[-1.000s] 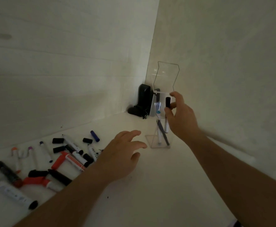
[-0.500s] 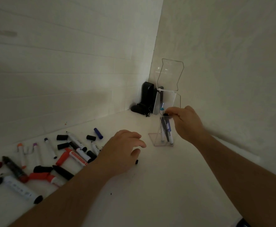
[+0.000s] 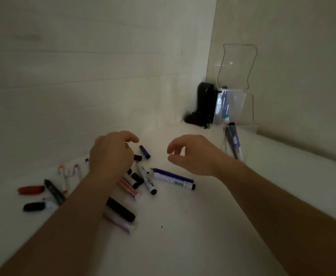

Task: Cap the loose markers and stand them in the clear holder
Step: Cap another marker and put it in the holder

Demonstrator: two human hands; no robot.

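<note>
Right hand (image 3: pixel 195 156) left upright markers (image 3: pixel 232 140) (tilted, caps up).

White table (image 3: pixel 183 246) set in a corner. Scattered at left: loose markers (image 3: pixel 147 180) and caps, among them a blue cap (image 3: pixel 144 151), a red cap (image 3: pixel 31 190), a black cap (image 3: pixel 33 206), a blue-barrelled marker (image 3: pixel 173 177). Far right, a clear holder (image 3: pixel 233 144) with markers inside; behind it, a black object (image 3: pixel 204 105).

loose markers (image 3: pixel 147 179) lie left on the table (image 3: pixel 183 246) — clear holder (image 3: pixel 234 144) right, markers standing inside.
</note>
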